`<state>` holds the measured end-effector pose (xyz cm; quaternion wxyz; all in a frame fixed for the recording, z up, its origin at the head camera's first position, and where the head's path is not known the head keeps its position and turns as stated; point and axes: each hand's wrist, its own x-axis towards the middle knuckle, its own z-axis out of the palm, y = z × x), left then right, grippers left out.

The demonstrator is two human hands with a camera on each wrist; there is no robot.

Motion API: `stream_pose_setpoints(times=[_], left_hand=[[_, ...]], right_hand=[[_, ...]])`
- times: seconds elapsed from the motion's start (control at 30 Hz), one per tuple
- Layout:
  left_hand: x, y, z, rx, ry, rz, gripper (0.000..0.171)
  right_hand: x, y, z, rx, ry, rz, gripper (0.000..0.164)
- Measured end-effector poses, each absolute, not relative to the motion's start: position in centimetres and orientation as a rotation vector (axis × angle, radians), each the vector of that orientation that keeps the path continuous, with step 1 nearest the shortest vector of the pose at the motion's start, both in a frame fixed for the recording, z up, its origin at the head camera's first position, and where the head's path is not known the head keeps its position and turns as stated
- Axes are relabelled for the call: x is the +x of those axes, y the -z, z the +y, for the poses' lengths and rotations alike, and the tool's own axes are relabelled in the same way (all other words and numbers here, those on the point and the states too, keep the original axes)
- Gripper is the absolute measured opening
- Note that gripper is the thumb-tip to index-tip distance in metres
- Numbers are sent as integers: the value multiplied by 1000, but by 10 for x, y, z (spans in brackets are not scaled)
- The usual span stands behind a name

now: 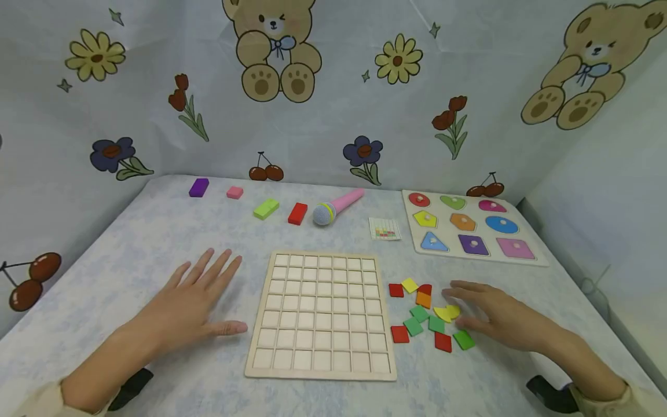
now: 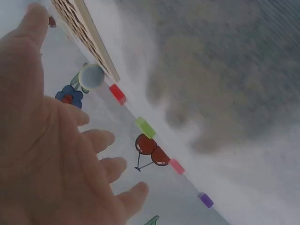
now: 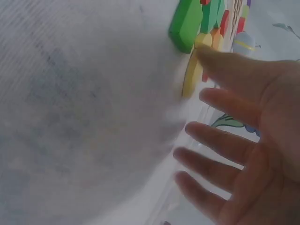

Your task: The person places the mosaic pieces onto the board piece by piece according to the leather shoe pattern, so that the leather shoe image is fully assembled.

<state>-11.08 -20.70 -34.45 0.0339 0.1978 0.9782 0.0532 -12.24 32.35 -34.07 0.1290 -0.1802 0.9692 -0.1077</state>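
Fingers spread, my left hand (image 1: 182, 304) is palm down over the table, left of a wooden grid board (image 1: 319, 375). It holds nothing, and its thumb points toward the board's left edge. On the board's other side is my right hand (image 1: 502, 318), fingers loosely extended, also holding nothing. Small flat tiles lie between it and the board: red tiles (image 1: 400, 334), green tiles (image 1: 419, 313), an orange tile (image 1: 424, 299) and yellow pieces (image 1: 447, 313). The right thumb is close to the yellow pieces; I cannot tell whether it touches them. In the right wrist view the right fingers (image 3: 220, 140) are separated.
Along the back lie a purple block (image 1: 199, 187), a pink block (image 1: 235, 192), a lime block (image 1: 266, 209), a red block (image 1: 297, 214) and a pink toy microphone (image 1: 344, 202). A small pattern card (image 1: 385, 229) and a shape puzzle board (image 1: 448, 231) sit at the back right.
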Motion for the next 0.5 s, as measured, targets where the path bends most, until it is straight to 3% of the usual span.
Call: stream_pose_setpoints(times=[0.2,0.5], left_hand=[[-112,348,-192,640,-301,2797,126],[-122,344,-179,679,-355,2673,130]], right_hand=[[-125,341,318,-547,318,2851,36],[-133,337,311,-527,363,2866,23]])
